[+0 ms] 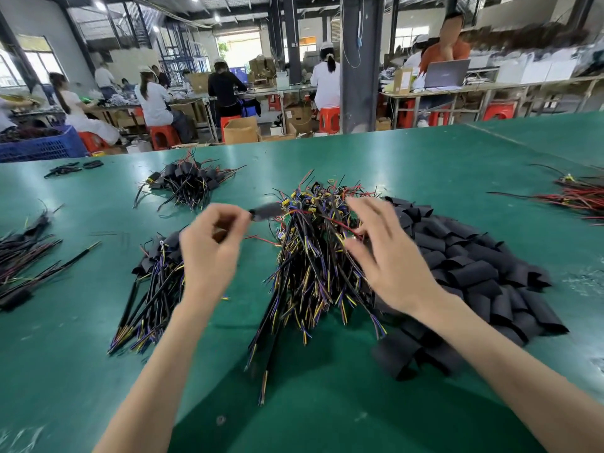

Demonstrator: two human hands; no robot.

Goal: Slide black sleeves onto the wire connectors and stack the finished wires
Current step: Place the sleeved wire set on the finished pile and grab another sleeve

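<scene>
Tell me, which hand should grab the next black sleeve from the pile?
Probably the right hand. It is open and beside the pile of black sleeves, while the left hand is farther away and busy pinching a black piece.

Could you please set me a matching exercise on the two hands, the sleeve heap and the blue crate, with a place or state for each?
Things:
1. left hand
2. right hand
3. heap of loose black sleeves
4. blue crate

Places or states:
A. far left, beyond the far edge of the table
B. on the table, right of the central wire pile
C. pinches a blurred black piece
D. fingers spread over the central wire pile

Pairs: 1-C, 2-D, 3-B, 4-A
</scene>
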